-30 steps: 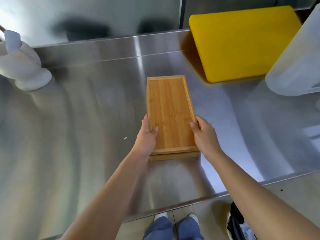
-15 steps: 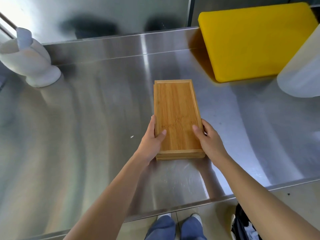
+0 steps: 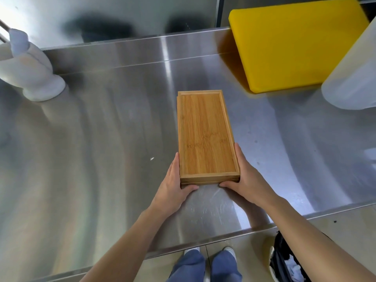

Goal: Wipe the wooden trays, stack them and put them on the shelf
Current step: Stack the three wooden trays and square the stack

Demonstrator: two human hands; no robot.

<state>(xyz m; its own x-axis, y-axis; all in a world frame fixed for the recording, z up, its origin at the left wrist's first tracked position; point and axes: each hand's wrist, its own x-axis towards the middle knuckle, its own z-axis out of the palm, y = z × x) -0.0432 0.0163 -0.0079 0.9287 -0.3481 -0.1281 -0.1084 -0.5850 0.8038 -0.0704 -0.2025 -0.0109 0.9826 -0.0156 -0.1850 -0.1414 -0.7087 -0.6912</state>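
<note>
A stack of wooden trays lies lengthwise on the steel counter, the top tray's hollow side up. My left hand grips the stack's near left corner, thumb curled under the front edge. My right hand grips the near right corner the same way, fingers along the right side. Only the edges of the lower trays show at the front, so I cannot tell how many there are. No shelf is in view.
A yellow cutting board leans at the back right. A translucent plastic container stands at the right edge. A white cloth-like lump sits at the back left. A dark bag lies on the floor by my feet.
My thumbs have slid off the top tray's inner floor down to the stack's near corners and front edge. The stack now looks evenly aligned at the front.
</note>
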